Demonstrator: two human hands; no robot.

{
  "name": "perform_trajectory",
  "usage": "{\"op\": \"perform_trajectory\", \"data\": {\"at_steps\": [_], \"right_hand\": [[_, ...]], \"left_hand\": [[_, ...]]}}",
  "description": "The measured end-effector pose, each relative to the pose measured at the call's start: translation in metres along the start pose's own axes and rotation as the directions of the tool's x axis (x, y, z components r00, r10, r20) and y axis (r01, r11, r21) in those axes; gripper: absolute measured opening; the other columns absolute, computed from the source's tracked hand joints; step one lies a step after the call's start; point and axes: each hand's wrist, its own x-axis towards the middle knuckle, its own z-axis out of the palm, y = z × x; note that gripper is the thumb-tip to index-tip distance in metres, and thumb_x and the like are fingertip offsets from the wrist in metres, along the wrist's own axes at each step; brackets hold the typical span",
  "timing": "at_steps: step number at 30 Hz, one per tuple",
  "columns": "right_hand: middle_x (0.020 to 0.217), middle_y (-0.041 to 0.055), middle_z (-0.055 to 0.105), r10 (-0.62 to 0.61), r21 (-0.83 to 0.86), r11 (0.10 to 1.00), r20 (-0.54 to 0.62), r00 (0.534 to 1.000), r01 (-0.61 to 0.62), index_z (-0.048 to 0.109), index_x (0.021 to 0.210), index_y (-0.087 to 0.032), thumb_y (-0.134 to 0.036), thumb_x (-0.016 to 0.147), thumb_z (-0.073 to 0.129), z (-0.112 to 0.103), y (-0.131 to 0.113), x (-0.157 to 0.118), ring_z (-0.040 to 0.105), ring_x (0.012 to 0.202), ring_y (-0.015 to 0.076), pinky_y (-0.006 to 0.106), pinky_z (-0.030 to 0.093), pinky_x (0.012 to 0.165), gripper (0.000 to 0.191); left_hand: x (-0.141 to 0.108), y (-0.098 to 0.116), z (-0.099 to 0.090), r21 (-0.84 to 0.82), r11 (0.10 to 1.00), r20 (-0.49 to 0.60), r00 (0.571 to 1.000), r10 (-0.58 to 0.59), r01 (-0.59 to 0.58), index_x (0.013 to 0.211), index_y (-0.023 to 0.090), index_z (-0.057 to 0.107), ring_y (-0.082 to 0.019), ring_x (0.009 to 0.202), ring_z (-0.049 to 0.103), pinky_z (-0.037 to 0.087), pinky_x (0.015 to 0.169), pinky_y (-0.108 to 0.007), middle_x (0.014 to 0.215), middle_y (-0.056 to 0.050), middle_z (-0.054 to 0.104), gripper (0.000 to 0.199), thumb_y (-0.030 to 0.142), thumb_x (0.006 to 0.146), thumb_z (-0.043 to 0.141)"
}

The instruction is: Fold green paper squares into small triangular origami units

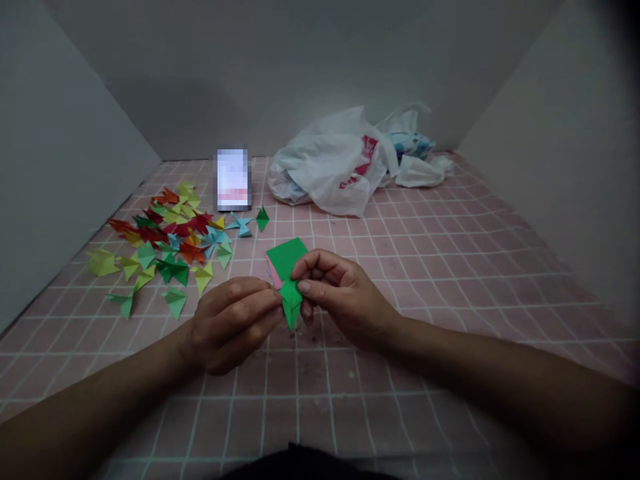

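Between my two hands is a small folded piece of green paper point(291, 307), held above the table with its narrow point downward. My left hand point(239, 321) pinches its left edge with closed fingers. From the right, my right hand point(337, 290) grips its upper right side between thumb and fingers. Just behind lies a stack of square paper sheets point(287, 257), green on top with pink showing at the left edge; my right hand covers part of it. To the left spreads a pile of folded paper figures point(173, 270) in red, orange, yellow, green and blue.
A lit phone point(233, 179), its screen blurred, stands at the back. Beside it sits a small green folded paper point(263, 219). White plastic bags point(335, 157) lie against the back wall. A pink checked cloth point(425, 267) covers the table, with grey walls around it.
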Motion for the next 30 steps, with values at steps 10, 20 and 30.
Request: {"op": "perform_trajectory", "data": {"at_steps": [10, 20, 30], "right_hand": [[0.076, -0.0041, 0.059, -0.004, -0.122, 0.992, 0.085, 0.996, 0.015, 0.06, 0.091, -0.017, -0.024, 0.083, 0.074, -0.002, -0.002, 0.004, 0.057, 0.056, 0.0067, 0.02, 0.05, 0.052, 0.017], [0.076, -0.0014, 0.064, -0.276, -0.587, 0.744, 0.164, 0.947, 0.318, 0.064, 0.092, -0.016, -0.02, 0.09, 0.068, -0.008, 0.0, 0.003, 0.058, 0.063, 0.0091, 0.023, 0.048, 0.06, 0.006], [0.084, 0.0071, 0.071, -0.517, -0.796, 0.208, 0.403, 0.755, 0.568, 0.065, 0.097, -0.012, -0.015, 0.099, 0.053, -0.01, 0.005, 0.0, 0.064, 0.075, 0.014, 0.025, 0.05, 0.07, 0.013]], "left_hand": [[-0.002, 0.0, 0.006, 0.018, 0.974, -0.076, 0.972, -0.223, 0.225, 0.093, 0.02, 0.064, -0.016, 0.089, 0.073, 0.063, 0.077, -0.027, 0.104, -0.005, 0.074, 0.011, 0.015, 0.088, 0.072], [0.002, 0.002, 0.01, -0.015, 0.963, -0.053, 0.961, -0.271, 0.271, 0.094, 0.019, 0.06, -0.016, 0.09, 0.074, 0.062, 0.076, -0.027, 0.098, -0.007, 0.074, 0.014, 0.01, 0.088, 0.069], [0.003, 0.001, 0.014, -0.064, 0.959, -0.041, 0.96, -0.278, 0.275, 0.094, 0.016, 0.062, -0.016, 0.089, 0.073, 0.061, 0.077, -0.026, 0.096, -0.008, 0.075, 0.014, 0.008, 0.087, 0.07]]}}
